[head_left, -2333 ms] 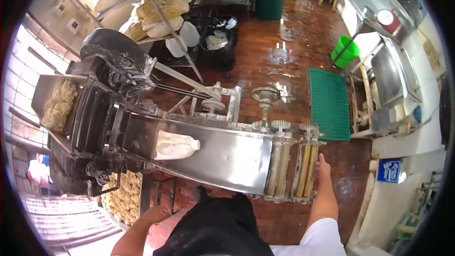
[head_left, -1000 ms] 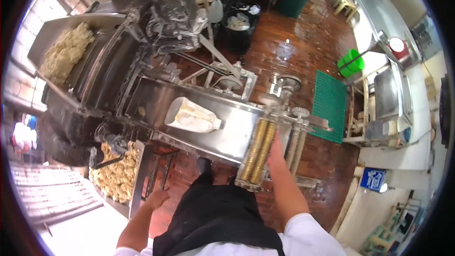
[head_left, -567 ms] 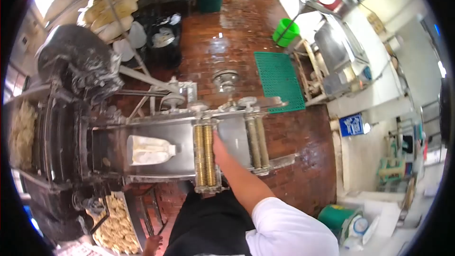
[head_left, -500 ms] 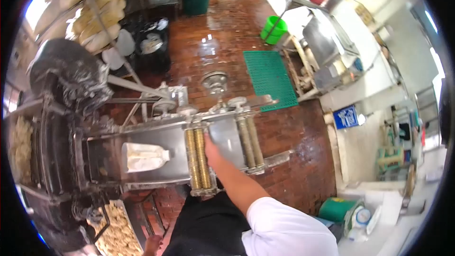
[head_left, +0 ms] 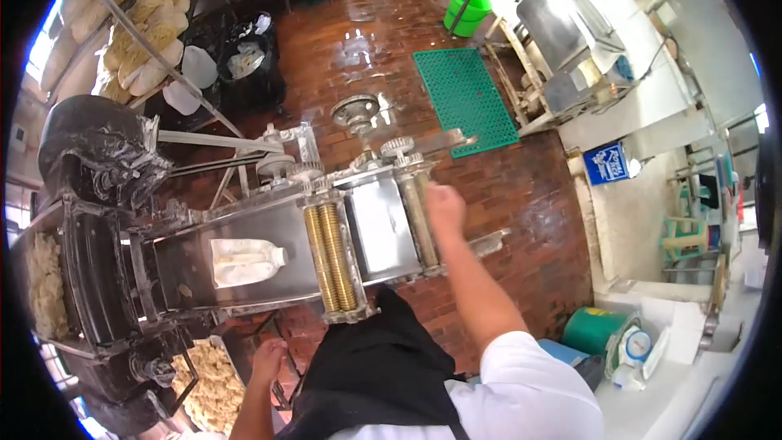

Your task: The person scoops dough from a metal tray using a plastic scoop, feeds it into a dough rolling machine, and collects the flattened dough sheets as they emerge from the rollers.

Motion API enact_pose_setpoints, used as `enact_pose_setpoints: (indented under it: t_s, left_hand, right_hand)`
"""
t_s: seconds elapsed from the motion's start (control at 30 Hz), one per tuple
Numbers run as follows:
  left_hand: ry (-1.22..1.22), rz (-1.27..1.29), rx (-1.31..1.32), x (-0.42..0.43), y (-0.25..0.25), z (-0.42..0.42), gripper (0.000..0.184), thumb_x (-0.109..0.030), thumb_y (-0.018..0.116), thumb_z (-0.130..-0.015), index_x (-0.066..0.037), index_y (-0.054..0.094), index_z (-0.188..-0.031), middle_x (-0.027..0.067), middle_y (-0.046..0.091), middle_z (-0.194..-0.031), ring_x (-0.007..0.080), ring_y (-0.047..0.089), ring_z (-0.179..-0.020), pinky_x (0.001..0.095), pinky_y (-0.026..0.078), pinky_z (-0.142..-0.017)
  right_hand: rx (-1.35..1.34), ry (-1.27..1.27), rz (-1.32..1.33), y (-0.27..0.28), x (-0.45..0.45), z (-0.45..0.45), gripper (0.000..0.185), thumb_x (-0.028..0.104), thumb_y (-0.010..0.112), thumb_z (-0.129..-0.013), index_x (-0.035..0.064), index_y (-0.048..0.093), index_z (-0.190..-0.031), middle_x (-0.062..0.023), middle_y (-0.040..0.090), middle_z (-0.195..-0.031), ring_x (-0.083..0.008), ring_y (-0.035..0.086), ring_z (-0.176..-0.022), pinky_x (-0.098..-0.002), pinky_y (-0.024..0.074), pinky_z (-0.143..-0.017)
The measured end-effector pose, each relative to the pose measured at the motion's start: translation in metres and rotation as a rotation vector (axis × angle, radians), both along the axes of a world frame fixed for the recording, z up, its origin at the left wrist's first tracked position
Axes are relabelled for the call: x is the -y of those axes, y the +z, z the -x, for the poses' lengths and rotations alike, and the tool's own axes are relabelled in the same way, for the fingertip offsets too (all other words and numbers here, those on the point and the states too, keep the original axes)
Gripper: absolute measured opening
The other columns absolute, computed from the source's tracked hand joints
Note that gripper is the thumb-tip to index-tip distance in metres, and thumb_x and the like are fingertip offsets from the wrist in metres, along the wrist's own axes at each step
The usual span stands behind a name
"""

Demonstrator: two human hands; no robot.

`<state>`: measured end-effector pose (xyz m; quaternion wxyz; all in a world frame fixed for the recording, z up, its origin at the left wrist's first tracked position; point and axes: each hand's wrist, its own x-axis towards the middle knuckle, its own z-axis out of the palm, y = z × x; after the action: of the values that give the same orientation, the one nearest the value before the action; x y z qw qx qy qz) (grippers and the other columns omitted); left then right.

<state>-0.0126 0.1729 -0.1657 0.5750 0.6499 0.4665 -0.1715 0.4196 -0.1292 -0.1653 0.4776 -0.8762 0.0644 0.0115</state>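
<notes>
My right hand is beside the plain rollers at the machine's right end, its fingers curled closed; what they hold, if anything, is hidden. Low in front of the machine, my left hand hangs loosely curled and empty, its fingers partly apart. Across the metal chute stands a pair of grooved brass-coloured rollers, which neither hand touches. To their left a white, bottle-shaped scoop lies on the metal chute. Bare sheet metal shows between the two roller sets.
Dough fills a tray at the lower left and lies in the hopper at the far left. A black belt guard rises behind. A green mat lies on the brick floor. A metal bar juts out at right.
My right hand has left the side of the grooved rollers and moved right to the end rollers. My left hand has come up further into view. The camera view has shifted.
</notes>
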Motion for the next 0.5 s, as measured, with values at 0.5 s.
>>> enact_pose_setpoints:
  t_s: [0.5]
  left_hand:
    - [0.022, -0.122, -0.044, 0.059, 0.042, -0.079, 0.030, -0.025, 0.059, -0.090, 0.002, 0.064, -0.101, 0.0077, 0.066, -0.091, 0.0141, 0.061, -0.085, 0.0281, 0.048, -0.078]
  right_hand:
    - [-1.210, 0.005, -0.828, -0.086, 0.039, -0.060, 0.074, 0.067, 0.045, -0.086, 0.0088, 0.052, -0.131, -0.0109, 0.055, -0.128, -0.0271, 0.052, -0.116, -0.0420, 0.0388, -0.099]
